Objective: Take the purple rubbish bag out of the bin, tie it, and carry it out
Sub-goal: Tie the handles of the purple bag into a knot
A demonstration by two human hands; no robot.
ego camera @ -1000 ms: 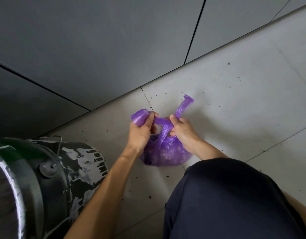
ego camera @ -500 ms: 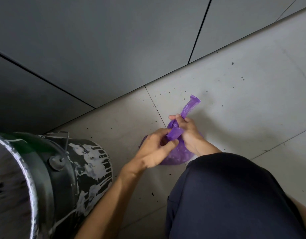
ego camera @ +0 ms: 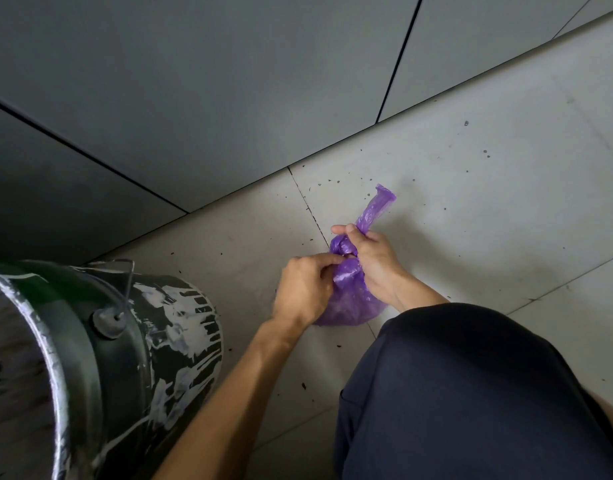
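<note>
The small purple rubbish bag (ego camera: 350, 299) rests on the pale floor tiles in front of my knee. Its neck is twisted into a knot, and one loose tail sticks up past my fingers. My right hand (ego camera: 374, 258) grips the bag at the knot, with the tail coming out above its fingers. My left hand (ego camera: 305, 289) pinches the bag's neck from the left side, fingertips touching the knot. The bin (ego camera: 132, 341), a black bucket streaked with white paint and fitted with a wire handle, stands at the lower left, apart from the bag.
A grey panelled wall (ego camera: 229, 91) runs along the far edge of the tiled floor (ego camera: 488, 202), which is dotted with small dark specks. My knee in dark shorts (ego camera: 471, 393) fills the lower right, close to the bag.
The two bag tails, held apart a second ago, have been drawn together into a knot. My left hand let go of its tail and moved right to the knot.
</note>
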